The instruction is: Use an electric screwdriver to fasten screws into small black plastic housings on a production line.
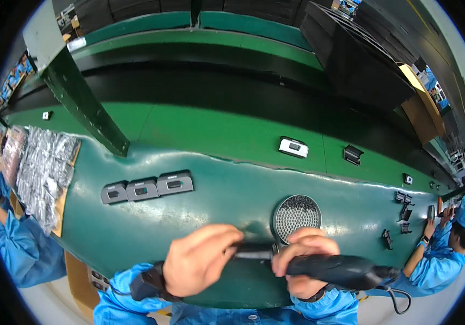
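Note:
My left hand [200,260] is closed, its fingertips pinching one end of a small dark part [251,250] held above the green mat. Blur hides that part's exact shape. My right hand [307,252] is wrapped round a black electric screwdriver [346,272], which lies nearly level with its cord trailing at the right. The screwdriver's front end points left at the dark part; whether the two touch I cannot tell. Just beyond my right hand stands a round dish [297,219] with dimpled rows and small black pieces, probably screws, heaped at its far side.
Three grey housings [143,189] sit in a row at left. Bagged parts [45,168] lie on a board further left. A white housing [294,147] and a dark one [353,154] rest on the green belt [216,135]. Black parts [405,214] lie near a co-worker [444,254] at right.

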A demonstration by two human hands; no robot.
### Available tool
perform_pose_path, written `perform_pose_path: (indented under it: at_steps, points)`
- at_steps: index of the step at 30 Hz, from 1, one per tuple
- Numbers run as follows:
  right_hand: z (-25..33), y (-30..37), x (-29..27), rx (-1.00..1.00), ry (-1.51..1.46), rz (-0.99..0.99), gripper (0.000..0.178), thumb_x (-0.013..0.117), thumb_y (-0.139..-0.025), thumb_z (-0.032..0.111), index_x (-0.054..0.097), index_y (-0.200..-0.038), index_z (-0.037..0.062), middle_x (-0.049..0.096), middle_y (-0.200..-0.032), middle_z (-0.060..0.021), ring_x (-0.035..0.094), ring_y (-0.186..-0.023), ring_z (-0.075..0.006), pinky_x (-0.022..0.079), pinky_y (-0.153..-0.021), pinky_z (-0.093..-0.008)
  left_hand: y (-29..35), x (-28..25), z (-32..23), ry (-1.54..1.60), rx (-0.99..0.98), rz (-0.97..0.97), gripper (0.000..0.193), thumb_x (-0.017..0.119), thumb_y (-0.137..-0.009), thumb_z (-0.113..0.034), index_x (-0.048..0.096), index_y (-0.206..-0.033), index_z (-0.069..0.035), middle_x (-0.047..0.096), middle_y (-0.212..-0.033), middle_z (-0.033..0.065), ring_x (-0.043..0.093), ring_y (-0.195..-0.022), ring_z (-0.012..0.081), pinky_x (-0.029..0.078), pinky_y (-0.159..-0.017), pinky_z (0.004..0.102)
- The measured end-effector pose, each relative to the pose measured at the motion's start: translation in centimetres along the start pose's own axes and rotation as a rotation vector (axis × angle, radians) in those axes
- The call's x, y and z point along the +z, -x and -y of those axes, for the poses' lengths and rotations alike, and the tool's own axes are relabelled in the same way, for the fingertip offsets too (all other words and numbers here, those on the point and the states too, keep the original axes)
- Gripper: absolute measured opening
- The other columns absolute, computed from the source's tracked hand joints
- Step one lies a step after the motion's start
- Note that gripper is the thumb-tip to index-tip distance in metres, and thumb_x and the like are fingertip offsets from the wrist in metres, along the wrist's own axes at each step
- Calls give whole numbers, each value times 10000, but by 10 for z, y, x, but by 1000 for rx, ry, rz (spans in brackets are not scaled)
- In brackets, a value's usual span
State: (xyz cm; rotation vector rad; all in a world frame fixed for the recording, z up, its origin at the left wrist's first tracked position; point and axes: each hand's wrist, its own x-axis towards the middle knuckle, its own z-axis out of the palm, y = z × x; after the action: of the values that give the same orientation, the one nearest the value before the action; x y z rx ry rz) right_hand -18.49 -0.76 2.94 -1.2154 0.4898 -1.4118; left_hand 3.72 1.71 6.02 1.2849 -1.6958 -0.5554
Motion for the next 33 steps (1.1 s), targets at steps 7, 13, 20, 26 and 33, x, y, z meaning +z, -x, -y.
perform_pose_path:
  at_steps: [7,13,20,26,33]
  points:
    - [32,-18,-16,-202,-258,-204,732,559,-926,718,415,-1302,107,586,-793,-100,569,-547,-216,478,-442,-359,13,34,35,-183,-42,207,270,794,-790,-68,752,-1055,-37,651,-1063,65,606,-908,255,510,-817,367]
    - [35,-20,-15,-235,-298,-232,716,548,-935,723,410,-1267,104,521,-761,-85,537,-534,-209,475,-435,-359,8,36,28,-140,71,46,508,880,-702,-189,738,-1175,-73,628,-1094,34,573,-942,264,458,-775,380]
    - [28,-15,0,-144,-237,-159,639,577,-969,655,425,-1215,85,526,-760,-56,558,-536,-161,473,-398,-307,21,48,16,-19,253,56,288,899,-647,-238,801,-902,-146,699,-912,-72,594,-887,156,344,-714,314]
    - [30,-14,2,-150,-258,-162,612,621,-968,610,441,-1203,75,536,-752,-69,566,-540,-176,482,-401,-314,22,49,12,24,166,43,282,889,-634,-279,802,-867,-144,715,-866,-69,613,-859,155,357,-702,308]
    - [29,-14,5,-133,-272,-142,615,669,-942,596,452,-1201,82,547,-759,-78,570,-548,-188,490,-412,-334,24,47,14,148,32,127,351,903,-637,-322,808,-915,-130,729,-925,-36,621,-904,195,413,-752,322]
